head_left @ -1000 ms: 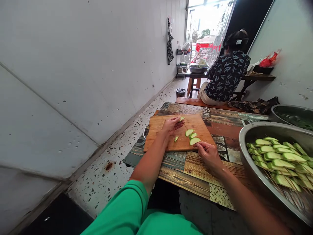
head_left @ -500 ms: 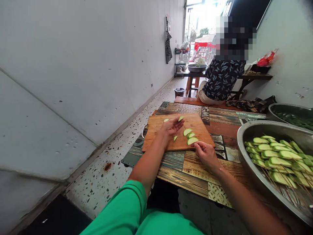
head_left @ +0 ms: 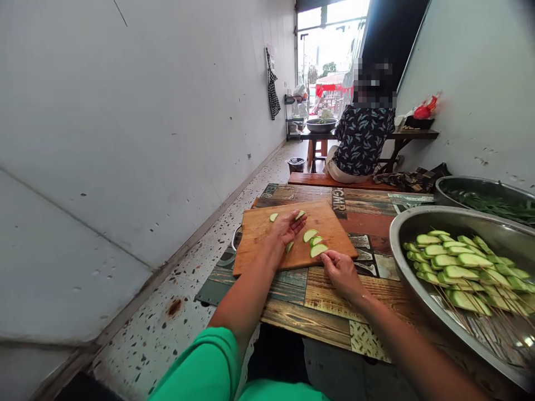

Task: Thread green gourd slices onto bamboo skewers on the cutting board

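Green cucumber slices [head_left: 314,243] lying on wooden cutting board [head_left: 259,234]. Right hand [head_left: 340,272] at board's five o'clock, fingers pinching skewer end, threaded slices just beyond. Left hand [head_left: 286,227] fingers closing on slice [head_left: 300,214] at twelve o'clock.

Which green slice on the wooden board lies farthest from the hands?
The small pale green vegetable slice near the wooden cutting board's far edge, lying alone; the others cluster between the two hands.
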`<state>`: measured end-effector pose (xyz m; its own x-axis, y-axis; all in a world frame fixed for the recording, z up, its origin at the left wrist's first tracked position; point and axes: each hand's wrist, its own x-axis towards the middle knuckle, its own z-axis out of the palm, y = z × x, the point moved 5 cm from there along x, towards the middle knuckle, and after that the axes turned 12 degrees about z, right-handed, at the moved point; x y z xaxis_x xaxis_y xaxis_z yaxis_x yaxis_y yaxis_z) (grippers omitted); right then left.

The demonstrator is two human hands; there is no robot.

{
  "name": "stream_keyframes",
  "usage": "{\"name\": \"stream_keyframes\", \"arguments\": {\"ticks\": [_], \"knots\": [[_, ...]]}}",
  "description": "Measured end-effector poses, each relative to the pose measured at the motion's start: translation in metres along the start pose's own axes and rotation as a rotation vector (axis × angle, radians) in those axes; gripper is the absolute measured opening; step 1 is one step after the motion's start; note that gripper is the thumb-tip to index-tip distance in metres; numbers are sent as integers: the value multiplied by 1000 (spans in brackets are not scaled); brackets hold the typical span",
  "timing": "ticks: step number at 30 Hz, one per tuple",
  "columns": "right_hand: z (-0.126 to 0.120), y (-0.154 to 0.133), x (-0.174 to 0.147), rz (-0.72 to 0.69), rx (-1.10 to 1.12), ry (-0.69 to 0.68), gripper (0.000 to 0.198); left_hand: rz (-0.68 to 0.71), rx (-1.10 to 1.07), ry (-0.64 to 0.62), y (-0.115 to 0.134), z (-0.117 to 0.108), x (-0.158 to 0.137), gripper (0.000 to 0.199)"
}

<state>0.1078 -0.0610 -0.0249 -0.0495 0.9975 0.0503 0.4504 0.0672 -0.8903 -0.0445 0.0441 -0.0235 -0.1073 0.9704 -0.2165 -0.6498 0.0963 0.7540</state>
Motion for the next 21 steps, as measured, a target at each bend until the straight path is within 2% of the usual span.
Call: {"name": "stream_keyframes", "arguments": {"ticks": [5, 8, 11, 17, 19, 21], "knots": [[1, 2, 0, -17, 13, 5, 41, -33, -3, -28, -4, 1, 0, 7], [1, 6, 3, 9, 66, 10, 42, -53, 38, -95, -11, 7, -4, 7], [-1, 9, 6, 40, 119, 28, 47, -11, 53, -179, -15, 16, -13, 6], [-6, 12, 9, 15, 76, 47, 50, -9, 188, -239, -8, 21, -18, 11], [-8, 14, 11, 11, 79, 47, 51, 144, 365, -205, 14, 12, -15, 19], [-9, 18, 12, 23, 88, 51, 52, 424, 709, -151, 44, -1, -20, 22]]}}
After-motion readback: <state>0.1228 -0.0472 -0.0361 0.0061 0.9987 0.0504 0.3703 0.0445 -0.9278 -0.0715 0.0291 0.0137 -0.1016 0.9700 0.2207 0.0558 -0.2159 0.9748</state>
